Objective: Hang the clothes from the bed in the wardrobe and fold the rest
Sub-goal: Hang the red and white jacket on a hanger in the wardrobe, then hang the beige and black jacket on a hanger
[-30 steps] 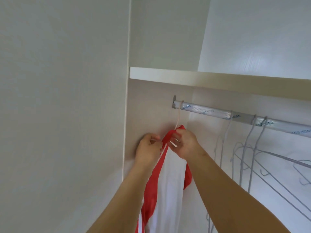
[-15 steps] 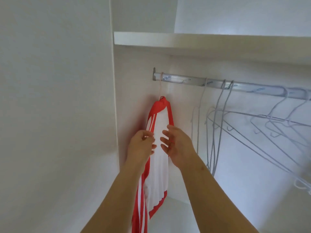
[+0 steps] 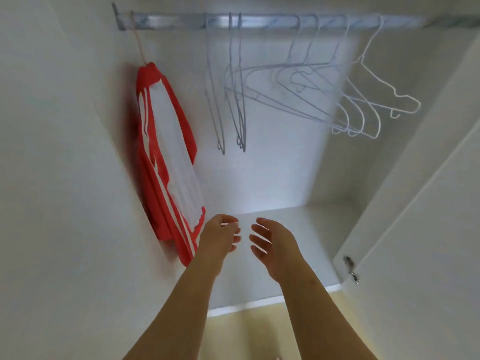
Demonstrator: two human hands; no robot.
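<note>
**One garment on the rail, both hands free for the next**

We see the red and white garment (image 3: 166, 157) hanging from a hanger hook at the far left end of the rail (image 3: 259, 22), lying close against the wardrobe's left wall. To its right hang the empty wire hangers (image 3: 298, 94), some bunched and tilted into one another.

Our left hand (image 3: 219, 236) and right hand (image 3: 272, 242) hover low in front of the wardrobe floor (image 3: 285, 229), near each other but apart. The fingers of both are loosely curled and spread, and they hold nothing. The left hand sits just beside the garment's lower hem; we cannot tell whether it touches the cloth.

We judge this hanging to be finished and the step in hand to be going to the bed for the next piece. The bed is not in view, so we cannot say how many clothes remain.

To do it well, we should lift one hanger clear of the tangled bunch and take it along, sliding its hook off the rail without dragging its neighbours. The next piece should go just right of the red one, so the row fills in order.

The open door (image 3: 415, 229) on the right needs minding as we turn away.
</note>
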